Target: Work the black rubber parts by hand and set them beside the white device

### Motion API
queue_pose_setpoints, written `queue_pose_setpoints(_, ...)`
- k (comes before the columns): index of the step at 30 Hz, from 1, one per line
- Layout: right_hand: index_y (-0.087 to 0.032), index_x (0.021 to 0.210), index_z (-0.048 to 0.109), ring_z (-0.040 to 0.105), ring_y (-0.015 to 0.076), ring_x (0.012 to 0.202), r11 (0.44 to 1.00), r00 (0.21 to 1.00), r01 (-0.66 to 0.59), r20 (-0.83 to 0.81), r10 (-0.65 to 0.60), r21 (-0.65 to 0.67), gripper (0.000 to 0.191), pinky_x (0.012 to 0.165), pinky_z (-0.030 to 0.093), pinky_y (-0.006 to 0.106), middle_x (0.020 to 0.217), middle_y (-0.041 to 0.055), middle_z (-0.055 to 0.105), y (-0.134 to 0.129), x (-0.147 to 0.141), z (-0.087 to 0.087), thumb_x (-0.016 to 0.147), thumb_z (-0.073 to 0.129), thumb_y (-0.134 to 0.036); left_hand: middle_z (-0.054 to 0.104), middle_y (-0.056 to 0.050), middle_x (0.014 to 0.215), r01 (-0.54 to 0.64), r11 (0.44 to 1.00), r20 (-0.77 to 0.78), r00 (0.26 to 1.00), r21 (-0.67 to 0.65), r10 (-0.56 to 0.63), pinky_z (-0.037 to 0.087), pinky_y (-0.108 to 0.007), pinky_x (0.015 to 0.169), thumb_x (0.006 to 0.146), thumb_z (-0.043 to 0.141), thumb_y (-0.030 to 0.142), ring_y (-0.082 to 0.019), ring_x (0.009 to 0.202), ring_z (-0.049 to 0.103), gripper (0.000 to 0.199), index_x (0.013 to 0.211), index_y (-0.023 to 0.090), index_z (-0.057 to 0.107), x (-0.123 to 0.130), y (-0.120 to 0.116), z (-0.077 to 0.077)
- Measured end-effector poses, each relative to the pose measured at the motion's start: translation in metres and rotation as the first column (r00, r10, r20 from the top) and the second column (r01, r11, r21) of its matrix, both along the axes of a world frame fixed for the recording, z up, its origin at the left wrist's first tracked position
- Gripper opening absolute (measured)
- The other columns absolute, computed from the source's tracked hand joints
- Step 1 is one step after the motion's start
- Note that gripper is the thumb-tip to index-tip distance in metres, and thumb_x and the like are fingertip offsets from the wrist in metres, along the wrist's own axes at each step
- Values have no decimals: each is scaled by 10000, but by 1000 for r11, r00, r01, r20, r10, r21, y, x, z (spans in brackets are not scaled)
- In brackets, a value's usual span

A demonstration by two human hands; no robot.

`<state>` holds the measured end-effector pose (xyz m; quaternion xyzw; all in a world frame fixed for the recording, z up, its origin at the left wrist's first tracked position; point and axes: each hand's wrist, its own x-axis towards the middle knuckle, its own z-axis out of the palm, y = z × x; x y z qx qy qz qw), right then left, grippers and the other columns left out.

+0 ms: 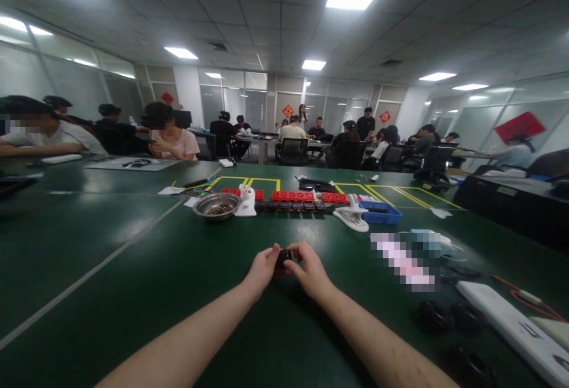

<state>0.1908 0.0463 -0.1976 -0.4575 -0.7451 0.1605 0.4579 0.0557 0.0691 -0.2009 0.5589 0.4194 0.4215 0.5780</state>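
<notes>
Over the green table (133,299), my left hand (262,271) and my right hand (311,272) meet around a small black block-like part (283,259). Fingers and thumbs of both hands close on it from either side and cover much of it, so its exact kind is unclear. Farther out lies a row of red blocks (292,196), with a row of black blocks (293,206) in front of it. A metal bowl (201,211) holding many small brass-coloured pieces stands left of the rows.
White clamp-like stands (246,204) (353,217) flank the rows. A blue tray (393,218) sits to the right. Nearer on the right lie black rings (435,316), a long white device (507,326) and an orange cable (515,287). Other people sit at tables beyond.
</notes>
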Motion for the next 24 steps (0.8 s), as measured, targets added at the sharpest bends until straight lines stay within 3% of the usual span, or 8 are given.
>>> queue_pose_setpoints(3, -173, 952, 491, 450, 132, 736, 999, 998, -50, 27, 50, -6, 232, 670, 372, 236, 822, 18, 493, -4, -3, -1, 726, 544, -184, 561, -29, 604, -50, 998, -2, 999, -39, 50, 409, -223, 458, 632, 440, 647, -126, 507, 524, 562, 739, 106, 547, -1, 3, 2)
queue_pose_setpoints(6, -169, 1015, 463, 460, 138, 752, 1000, 1000, -10, -2, 10, -7, 294, 683, 372, 244, 850, 26, 507, -2, -4, -6, 741, 538, -244, 569, -33, 627, -93, 991, -56, 994, 93, 99, 394, -212, 450, 650, 508, 549, -128, 527, 519, 452, 723, 107, 571, -4, 6, 2)
queue_pose_setpoints(9, -148, 826, 516, 461, 131, 677, 993, 995, 95, -29, -97, -71, 238, 616, 357, 231, 727, 19, 514, 3, -4, -13, 818, 413, -362, 604, -40, 700, -61, 939, -186, 974, 338, 130, 426, -241, 561, 677, 525, 475, -158, 632, 553, 357, 763, 137, 601, -7, 4, 5)
queue_pose_setpoints(11, -143, 620, 501, 454, 123, 606, 982, 994, 111, -3, -113, -150, 407, 564, 333, 224, 605, 11, 495, 7, -3, -16, 852, 305, -414, 618, -31, 746, 7, 878, -302, 940, 479, 158, 425, -255, 642, 681, 539, 447, -168, 702, 557, 306, 783, 168, 616, -9, -2, 9)
queue_pose_setpoints(14, -139, 547, 492, 445, 118, 545, 967, 997, 71, 0, -73, -244, 499, 517, 307, 221, 531, 9, 478, 9, -3, -19, 864, 247, -435, 625, -22, 786, 58, 834, -383, 905, 548, 188, 417, -254, 682, 686, 538, 446, -171, 744, 554, 292, 809, 195, 622, -11, -8, 14)
queue_pose_setpoints(17, -138, 626, 519, 457, 127, 600, 978, 998, 66, 13, -65, -199, 381, 543, 327, 224, 614, 18, 506, 8, -3, -17, 853, 326, -374, 627, -27, 820, 22, 853, -382, 900, 522, 210, 416, -256, 684, 698, 505, 480, -178, 763, 557, 331, 834, 201, 619, -11, -5, 11)
queue_pose_setpoints(20, -146, 798, 528, 465, 137, 696, 995, 998, 45, 51, -40, -94, 122, 627, 367, 239, 752, 28, 515, 4, -3, -12, 786, 466, -251, 623, -44, 762, -44, 907, -333, 922, 419, 199, 418, -255, 630, 719, 439, 521, -174, 714, 562, 398, 770, 167, 615, -10, 5, 3)
queue_pose_setpoints(24, -179, 1012, 471, 458, 153, 829, 998, 990, -58, 127, 54, 27, 317, 750, 374, 273, 898, 39, 500, -5, -5, -3, 704, 525, -123, 532, -13, 532, -49, 994, -209, 975, 100, 70, 336, -205, 392, 710, 385, 572, -117, 432, 497, 477, 673, 124, 545, -7, 14, -4)
